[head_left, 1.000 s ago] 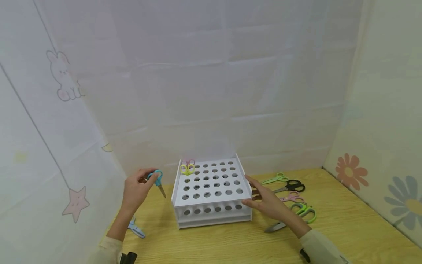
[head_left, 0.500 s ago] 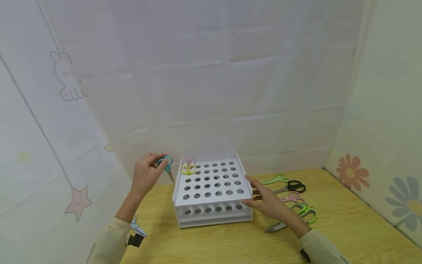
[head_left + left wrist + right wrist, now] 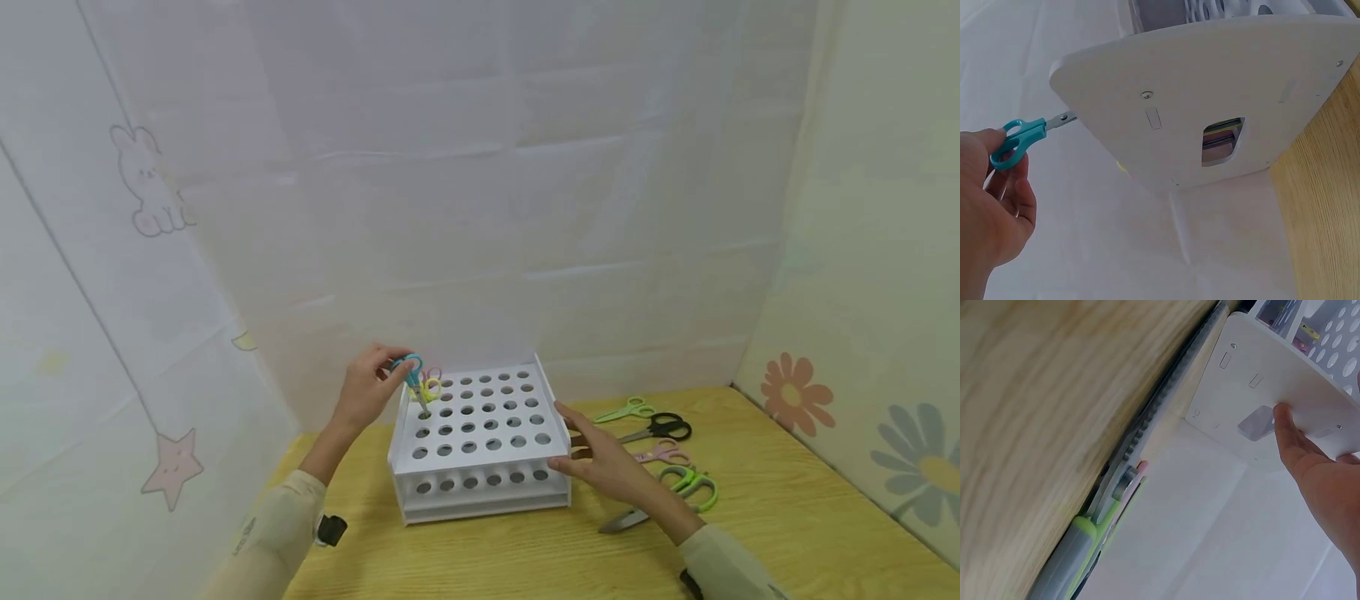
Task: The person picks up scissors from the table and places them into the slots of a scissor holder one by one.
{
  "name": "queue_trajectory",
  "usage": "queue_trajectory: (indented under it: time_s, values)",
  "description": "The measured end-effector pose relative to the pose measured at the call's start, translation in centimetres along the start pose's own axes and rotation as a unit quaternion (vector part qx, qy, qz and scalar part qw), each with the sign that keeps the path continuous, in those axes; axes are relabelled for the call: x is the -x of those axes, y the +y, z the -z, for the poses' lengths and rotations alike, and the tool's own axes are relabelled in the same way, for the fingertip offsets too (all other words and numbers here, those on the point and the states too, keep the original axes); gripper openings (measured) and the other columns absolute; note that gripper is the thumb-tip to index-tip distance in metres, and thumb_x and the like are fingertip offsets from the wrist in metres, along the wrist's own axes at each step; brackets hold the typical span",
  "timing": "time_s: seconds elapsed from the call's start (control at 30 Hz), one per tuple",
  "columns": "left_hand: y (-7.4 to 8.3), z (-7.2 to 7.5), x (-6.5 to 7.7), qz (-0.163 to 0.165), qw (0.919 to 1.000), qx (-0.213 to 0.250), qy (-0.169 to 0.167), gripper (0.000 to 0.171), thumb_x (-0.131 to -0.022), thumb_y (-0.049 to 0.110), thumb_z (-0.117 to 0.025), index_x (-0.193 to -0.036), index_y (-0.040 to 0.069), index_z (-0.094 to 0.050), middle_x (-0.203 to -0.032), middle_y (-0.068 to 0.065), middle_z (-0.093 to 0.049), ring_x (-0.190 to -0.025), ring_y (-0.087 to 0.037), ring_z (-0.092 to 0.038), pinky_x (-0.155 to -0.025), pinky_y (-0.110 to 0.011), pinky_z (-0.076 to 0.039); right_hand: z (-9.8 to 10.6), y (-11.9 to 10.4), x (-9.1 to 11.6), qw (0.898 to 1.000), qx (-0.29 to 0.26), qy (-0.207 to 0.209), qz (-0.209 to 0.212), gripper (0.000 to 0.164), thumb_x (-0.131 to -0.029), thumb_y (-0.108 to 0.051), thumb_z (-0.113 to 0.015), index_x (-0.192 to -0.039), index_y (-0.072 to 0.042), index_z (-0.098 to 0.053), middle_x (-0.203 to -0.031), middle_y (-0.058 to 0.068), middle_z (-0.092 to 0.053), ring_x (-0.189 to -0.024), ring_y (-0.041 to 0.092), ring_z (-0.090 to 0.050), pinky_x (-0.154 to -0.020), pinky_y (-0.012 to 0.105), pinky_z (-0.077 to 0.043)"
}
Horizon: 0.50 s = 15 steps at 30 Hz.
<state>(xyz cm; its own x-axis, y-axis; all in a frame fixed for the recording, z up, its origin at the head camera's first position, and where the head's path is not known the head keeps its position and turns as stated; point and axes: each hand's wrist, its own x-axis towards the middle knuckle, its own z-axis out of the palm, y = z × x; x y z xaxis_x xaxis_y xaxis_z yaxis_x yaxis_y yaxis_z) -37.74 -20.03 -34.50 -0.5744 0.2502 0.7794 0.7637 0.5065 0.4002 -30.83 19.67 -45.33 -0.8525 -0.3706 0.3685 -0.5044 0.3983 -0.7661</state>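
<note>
- Currently left hand (image 3: pixel 367 387) pinches the teal scissors (image 3: pixel 1034 131) by the handle loops, thumb against fingers; hand sits at the white rack's (image 3: pixel 483 460) 10 o'clock.
- Teal scissors: tilted, blades down toward 5 o'clock in head view, tips at a hole in the rack's leftmost column; can't tell whether they're inside it.
- Right hand (image 3: pixel 611 462): thumb and fingers spread wide, resting on the rack's 3 o'clock side; right wrist view shows a fingertip touching the side panel beside the cutout.
- Rack: holed top, second holed level beneath, on the wooden table (image 3: pixel 480 558).
- Yellow scissors (image 3: pixel 432 397) upright in the rack's 10 o'clock corner, pink loops (image 3: pixel 435 368) just behind, partly hidden.
- Flat on table, 3 o'clock of rack: light-green scissors (image 3: pixel 619 413), black-handled scissors (image 3: pixel 662 428), pink scissors (image 3: pixel 663 454).
- Green-and-grey scissors (image 3: pixel 624 522) at 4 o'clock, partly under the right forearm in view.
- White sheet (image 3: pixel 450 208) hangs at 12 o'clock.
</note>
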Motion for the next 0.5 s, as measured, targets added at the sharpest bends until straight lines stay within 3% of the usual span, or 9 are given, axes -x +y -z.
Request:
queue_trajectory:
  time_s: [0.5]
  values:
    - [-2.2,-1.1,0.7,0.038,0.9980,-0.022,-0.045,0.017,-0.097,0.013,-0.072,-0.111,0.003,-0.074,-0.100,-0.006,-0.063,-0.085,-0.021,-0.063,-0.071,-0.037,-0.055,0.0,-0.4,0.0,1.000,0.003,0.005,-0.011,0.091,-0.090,-0.030,-0.080,-0.162,-0.016,-0.026,-0.147,0.019,-0.049,-0.118,0.033,-0.060,-0.096,0.051,-0.051]
